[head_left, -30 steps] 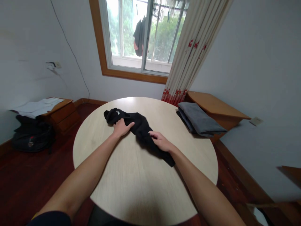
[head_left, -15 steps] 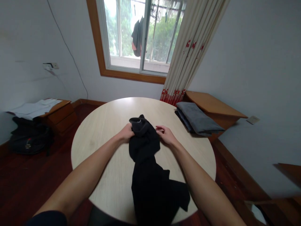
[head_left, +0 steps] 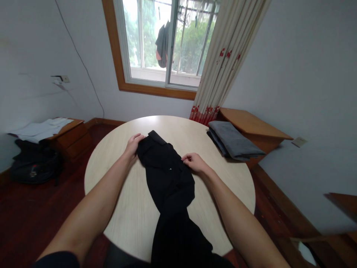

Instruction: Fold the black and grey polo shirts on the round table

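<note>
A black garment lies on the table between the left hand, at its far corner, and the right hand, curled at its edge; whether either grips is unclear. This looks like straightening; the next move calls for smoothing it flat

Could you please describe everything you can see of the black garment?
The black garment looks like matte cloth, with a band-like strip at its far end and a small bright spot. It lies rumpled on the round table, its near end running out of view. The left hand touches its far left corner; the right hand is at its right edge.
</note>
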Available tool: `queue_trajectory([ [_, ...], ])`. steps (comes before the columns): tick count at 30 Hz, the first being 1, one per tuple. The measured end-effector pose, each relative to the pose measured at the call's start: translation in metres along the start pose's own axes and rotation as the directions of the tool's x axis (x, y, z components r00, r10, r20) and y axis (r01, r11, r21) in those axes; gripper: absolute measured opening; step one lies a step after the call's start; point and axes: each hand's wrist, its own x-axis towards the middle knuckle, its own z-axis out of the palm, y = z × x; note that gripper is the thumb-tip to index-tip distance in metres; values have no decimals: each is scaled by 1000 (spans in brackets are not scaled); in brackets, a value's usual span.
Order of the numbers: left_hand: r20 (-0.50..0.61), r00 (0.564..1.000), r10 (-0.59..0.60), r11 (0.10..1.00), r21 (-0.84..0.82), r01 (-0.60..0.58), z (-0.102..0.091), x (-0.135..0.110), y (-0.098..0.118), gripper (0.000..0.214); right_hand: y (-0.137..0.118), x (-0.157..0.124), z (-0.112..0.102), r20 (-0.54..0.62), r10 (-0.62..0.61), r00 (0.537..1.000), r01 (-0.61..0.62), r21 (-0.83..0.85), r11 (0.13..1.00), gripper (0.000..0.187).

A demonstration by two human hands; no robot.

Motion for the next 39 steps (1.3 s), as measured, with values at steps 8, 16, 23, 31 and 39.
queue_trajectory([
  [8, 432, 897, 94, 225, 868, -442, 22, -42, 18, 37, -18, -8, 5, -44, -53, 998, 40, -259, 965, 26],
  [16, 737, 522, -430, 278, 658, -700, 32, -50, 6, 20, -10, 1, -8, -282, -29, 959, -26, -189, 982, 13],
  [23, 676, 728, 112, 512, 589, -625, -15, -13, 34, 15, 16, 1, -61, -740, 43, 671, -68, -4, 998, 24],
  [31, -175, 819, 547, 730, 578, -365, -51, 30, 19, 7, 41, 6, -62, -700, 146, 699, -126, 81, 989, 27],
  [39, 126, 747, 653, 406, 774, -486, -22, 5, 6, 11, 17, 1, -43, -630, -109, 769, -50, -229, 972, 34],
])
